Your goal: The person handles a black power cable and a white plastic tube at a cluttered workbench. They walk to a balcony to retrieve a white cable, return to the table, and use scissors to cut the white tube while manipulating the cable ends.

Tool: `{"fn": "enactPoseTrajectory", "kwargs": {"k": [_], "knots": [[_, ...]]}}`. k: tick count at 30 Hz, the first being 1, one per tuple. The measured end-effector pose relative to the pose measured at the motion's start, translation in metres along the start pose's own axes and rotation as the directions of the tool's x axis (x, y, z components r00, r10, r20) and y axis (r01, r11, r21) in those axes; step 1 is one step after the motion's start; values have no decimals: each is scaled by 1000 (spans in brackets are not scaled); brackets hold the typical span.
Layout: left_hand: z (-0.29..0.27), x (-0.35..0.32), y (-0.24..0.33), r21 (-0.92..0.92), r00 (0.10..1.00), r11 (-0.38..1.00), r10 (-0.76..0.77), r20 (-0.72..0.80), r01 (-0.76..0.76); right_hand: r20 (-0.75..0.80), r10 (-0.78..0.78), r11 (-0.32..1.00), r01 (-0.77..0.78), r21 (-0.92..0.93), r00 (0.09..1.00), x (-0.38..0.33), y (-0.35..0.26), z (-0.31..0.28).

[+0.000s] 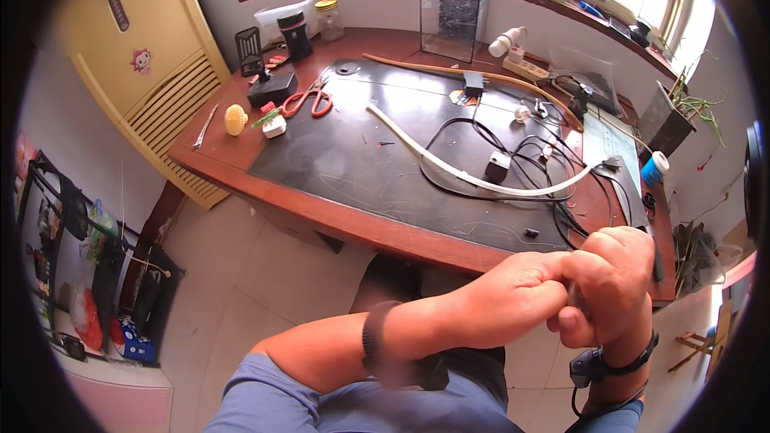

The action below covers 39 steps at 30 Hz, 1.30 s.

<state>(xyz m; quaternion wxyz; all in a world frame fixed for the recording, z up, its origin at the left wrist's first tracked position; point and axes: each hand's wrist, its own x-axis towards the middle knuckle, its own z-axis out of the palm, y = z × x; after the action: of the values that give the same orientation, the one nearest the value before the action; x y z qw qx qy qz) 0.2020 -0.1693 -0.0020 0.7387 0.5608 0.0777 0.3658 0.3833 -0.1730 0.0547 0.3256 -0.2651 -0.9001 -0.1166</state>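
left hand [513,293] fisted, pressed to right hand [609,281] | right closed on black cable [579,228] | held part hidden | desk [241,156] edge behind

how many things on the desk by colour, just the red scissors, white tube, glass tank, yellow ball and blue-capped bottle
red: 1, the scissors
white: 1, the long tube
clear: 1, the glass tank
yellow: 1, the ribbed ball
blue and white: 1, the bottle
total: 5
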Motion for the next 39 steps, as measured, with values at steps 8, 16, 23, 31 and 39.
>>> {"fn": "enactPoseTrajectory", "kwargs": {"k": [8, 16, 23, 31, 39], "knots": [[4, -4, 9, 59, 999, 998, -7, -31, 9, -8, 17, 996, -16, 85, 1000, -11, 1, 1], [-38, -33, 27, 835, 978, 547, 201, -52, -68, -63, 462, 797, -383, 468, 885, -29, -17, 26], [-62, -59, 57, 974, 937, 111, 312, 156, -199, 413, 605, 203, -633, 747, 681, -40, -48, 64], [-69, -72, 62, 911, 914, 395, 401, -54, -120, 470, 554, 12, -570, 821, 688, -45, -69, 85], [-39, -98, -20, 615, 928, 787, 190, -321, 51, 234, 737, -22, -324, 946, 634, -38, -80, 99]]}}
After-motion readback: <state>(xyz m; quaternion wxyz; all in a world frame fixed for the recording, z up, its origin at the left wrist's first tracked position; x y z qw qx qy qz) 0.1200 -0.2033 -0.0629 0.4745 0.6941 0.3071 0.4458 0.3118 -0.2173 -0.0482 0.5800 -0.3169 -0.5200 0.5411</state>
